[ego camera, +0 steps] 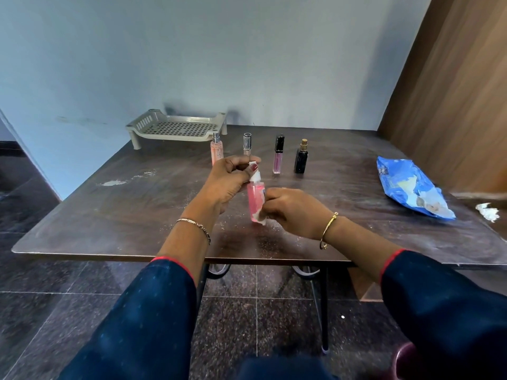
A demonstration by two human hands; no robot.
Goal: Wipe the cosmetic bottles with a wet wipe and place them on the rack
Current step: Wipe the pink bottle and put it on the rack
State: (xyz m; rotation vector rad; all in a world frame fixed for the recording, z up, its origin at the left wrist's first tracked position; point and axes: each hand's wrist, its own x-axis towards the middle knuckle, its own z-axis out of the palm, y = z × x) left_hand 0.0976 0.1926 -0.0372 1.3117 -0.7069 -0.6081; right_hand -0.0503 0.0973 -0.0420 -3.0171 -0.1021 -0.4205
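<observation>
Pink spray bottle is tilted above the table; left hand pinches its white top, and right hand clamps a wet wipe against its lower body. Right fingertips are hidden behind the wipe, and the bottle label is unreadable.

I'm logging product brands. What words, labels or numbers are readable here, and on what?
Nothing is legible.
Blue wipes pack: white print near its far end, too blurred.
Clear-capped tube: dark print on its cap, too small.
Pink bottle: no print readable.
</observation>
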